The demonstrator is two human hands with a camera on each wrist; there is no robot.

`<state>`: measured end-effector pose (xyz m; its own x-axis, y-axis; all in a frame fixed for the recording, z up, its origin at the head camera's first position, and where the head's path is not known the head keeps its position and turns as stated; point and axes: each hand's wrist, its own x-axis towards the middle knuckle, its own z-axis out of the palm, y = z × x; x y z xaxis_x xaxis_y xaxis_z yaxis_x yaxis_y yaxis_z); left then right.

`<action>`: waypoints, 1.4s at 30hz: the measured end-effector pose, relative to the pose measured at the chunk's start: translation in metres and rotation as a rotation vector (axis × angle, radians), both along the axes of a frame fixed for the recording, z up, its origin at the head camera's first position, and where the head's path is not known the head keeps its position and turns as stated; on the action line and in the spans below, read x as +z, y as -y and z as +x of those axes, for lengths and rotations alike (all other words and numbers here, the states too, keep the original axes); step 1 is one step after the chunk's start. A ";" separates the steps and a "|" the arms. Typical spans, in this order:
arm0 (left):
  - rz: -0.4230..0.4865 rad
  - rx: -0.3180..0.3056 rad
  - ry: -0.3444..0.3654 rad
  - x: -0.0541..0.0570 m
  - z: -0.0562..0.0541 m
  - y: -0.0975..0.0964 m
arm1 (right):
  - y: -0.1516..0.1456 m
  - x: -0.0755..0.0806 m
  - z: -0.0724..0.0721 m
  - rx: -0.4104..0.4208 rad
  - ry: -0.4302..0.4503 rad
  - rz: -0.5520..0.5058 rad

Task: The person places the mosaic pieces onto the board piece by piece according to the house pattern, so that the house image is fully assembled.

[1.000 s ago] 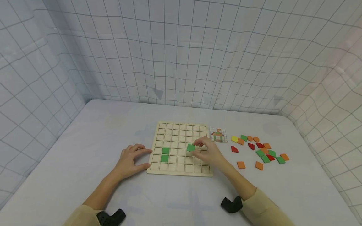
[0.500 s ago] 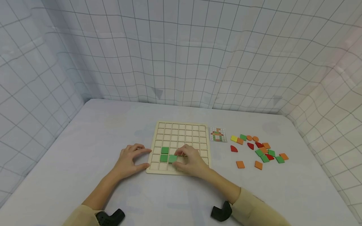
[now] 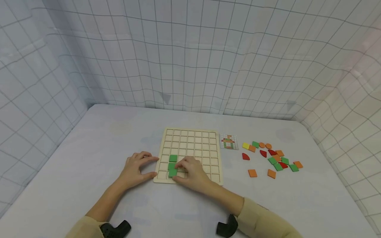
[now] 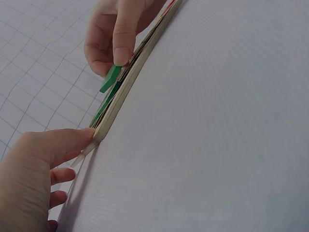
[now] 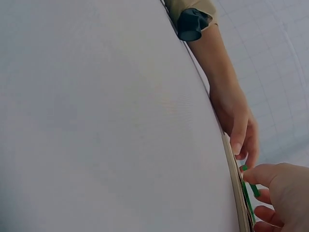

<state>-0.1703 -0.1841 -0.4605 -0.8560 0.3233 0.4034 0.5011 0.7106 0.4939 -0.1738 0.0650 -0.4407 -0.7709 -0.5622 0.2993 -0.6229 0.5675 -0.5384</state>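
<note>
A wooden grid board (image 3: 193,127) lies on the table. Along its left rim rests my left hand (image 3: 138,170), thumb and forefinger spread apart with their tips at the edge; the left wrist view shows the thumb (image 4: 77,140) at the board's corner. My right hand (image 3: 191,173) pinches a green square tile (image 3: 172,173) between thumb and fingers, over the lower left cells. In the left wrist view this tile (image 4: 111,79) is tilted, partly above the board. Directly beyond it, two green tiles (image 3: 173,158) sit in cells of one column, the nearer partly covered by the right fingers.
A small printed pattern card (image 3: 229,141) lies beside the board's upper right corner. Farther right are scattered loose pieces: orange squares (image 3: 252,173), red quarter-circles (image 3: 245,156), green squares, orange discs (image 3: 268,146) and a yellow square (image 3: 245,145). Gridded white cloth (image 3: 190,66) stands behind.
My right hand has carried the green tile leftward and nearer across the board, from its right half to the cells below the two green tiles. My left hand has stayed at the left rim.
</note>
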 end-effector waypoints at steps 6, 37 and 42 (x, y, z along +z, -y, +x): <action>0.004 -0.004 -0.016 -0.001 0.000 0.000 | 0.004 0.000 0.004 -0.016 -0.017 0.047; -0.004 0.000 -0.004 0.000 -0.001 0.001 | -0.006 0.010 -0.006 0.043 0.037 -0.176; 0.002 -0.006 -0.004 -0.001 -0.001 0.001 | -0.027 0.026 -0.014 -0.008 0.056 -0.237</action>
<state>-0.1715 -0.1851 -0.4612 -0.8525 0.3274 0.4075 0.5073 0.7064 0.4936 -0.1877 0.0919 -0.4152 -0.7945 -0.4749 0.3785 -0.5840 0.4264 -0.6907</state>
